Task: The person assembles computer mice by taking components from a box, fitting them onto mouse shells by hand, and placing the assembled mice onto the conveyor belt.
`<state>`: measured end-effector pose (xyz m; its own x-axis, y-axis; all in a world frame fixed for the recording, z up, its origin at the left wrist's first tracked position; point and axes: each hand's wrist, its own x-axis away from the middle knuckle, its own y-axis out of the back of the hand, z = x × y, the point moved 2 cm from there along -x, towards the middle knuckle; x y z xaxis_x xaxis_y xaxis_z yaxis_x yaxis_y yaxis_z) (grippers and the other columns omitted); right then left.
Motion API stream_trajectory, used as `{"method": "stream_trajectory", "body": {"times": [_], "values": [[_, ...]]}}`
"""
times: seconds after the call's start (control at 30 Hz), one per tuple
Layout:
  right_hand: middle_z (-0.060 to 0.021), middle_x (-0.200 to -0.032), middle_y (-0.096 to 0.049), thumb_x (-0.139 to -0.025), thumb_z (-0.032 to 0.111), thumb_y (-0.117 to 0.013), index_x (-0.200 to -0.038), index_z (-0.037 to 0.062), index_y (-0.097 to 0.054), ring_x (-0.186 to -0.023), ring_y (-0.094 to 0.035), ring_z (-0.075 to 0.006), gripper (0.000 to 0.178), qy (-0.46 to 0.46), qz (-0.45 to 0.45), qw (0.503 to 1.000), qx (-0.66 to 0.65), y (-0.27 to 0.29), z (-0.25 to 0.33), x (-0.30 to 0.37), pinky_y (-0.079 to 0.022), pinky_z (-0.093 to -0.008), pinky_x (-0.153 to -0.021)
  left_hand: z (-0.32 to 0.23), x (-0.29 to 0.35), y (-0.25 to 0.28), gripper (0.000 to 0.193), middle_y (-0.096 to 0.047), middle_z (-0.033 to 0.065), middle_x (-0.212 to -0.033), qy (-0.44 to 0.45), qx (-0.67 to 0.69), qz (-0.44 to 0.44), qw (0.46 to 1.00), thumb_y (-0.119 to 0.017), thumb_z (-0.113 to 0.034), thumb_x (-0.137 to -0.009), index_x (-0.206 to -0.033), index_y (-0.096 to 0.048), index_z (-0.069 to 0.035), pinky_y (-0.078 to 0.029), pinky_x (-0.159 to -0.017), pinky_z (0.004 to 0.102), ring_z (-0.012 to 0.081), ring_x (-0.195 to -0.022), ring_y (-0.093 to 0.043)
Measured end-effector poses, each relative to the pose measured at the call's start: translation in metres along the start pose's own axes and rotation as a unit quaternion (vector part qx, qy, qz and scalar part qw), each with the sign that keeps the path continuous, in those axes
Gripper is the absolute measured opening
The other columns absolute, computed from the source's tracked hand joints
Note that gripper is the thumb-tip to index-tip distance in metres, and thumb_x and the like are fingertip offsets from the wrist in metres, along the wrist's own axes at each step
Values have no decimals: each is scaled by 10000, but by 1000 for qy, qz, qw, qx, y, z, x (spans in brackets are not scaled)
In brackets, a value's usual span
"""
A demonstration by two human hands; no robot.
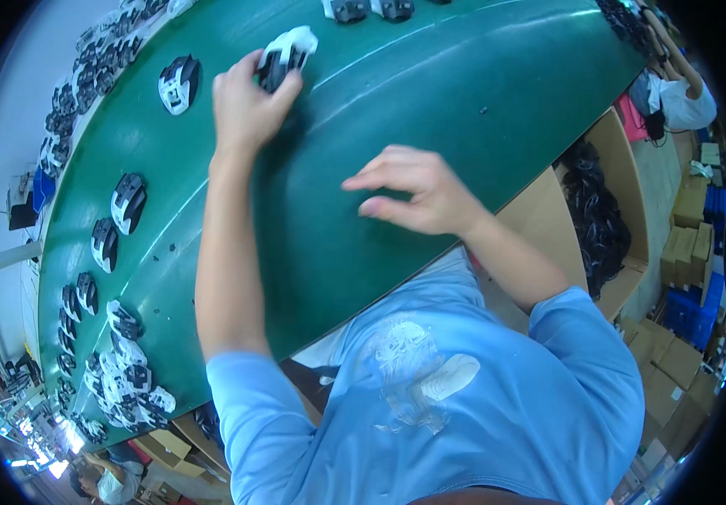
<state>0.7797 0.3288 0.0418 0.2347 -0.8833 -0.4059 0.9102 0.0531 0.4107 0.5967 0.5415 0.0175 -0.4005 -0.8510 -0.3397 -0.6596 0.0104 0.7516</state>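
Observation:
Stretched out over the green work table (498, 80), my left hand (248, 105) is closed on a black-and-white computer mouse (292, 44), thumb on one side and fingers on the other. My right hand (418, 189) hovers over the table nearer to my body, slightly blurred. Its thumb and fingers are apart, with nothing between them. Left of the held mouse lies another black-and-white mouse (179, 84). Two more white-and-black pieces (369, 8) sit at the far edge of the view, partly cut off.
Along the table's left side several mice (129, 204) lie in a line, beside a heap of white-and-black mice (127, 374). More stand on the far-left surface (9, 126). To my right is an open cardboard box (624, 168) of black cables (595, 219). Another person's arms (675, 59) show at upper right.

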Motion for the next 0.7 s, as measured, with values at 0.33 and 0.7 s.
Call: {"method": "stream_trajectory", "body": {"times": [0.33,0.7], "values": [[-101,-952,-769,-908,277,-725,-1033,79,-760,-864,-744,-245,237,-374,-353,769,381,289,-143,248,-579,-359,-794,-28,207,95,679,-558,187,-1173,-10,-180,98,979,-754,-230,-800,-1400,-533,-2,-387,-977,528,399,-1099,-498],[-135,-944,-733,-856,297,-756,-1174,153,-716,-966,-694,-365,351,-466,-138,627,609,262,-176,392,-570,-454,-876,-46,206,80,601,-568,200,-1247,-9,-211,111,971,-742,-292,-902,-1367,-523,21,-404,-988,532,401,-1158,-515]]}}
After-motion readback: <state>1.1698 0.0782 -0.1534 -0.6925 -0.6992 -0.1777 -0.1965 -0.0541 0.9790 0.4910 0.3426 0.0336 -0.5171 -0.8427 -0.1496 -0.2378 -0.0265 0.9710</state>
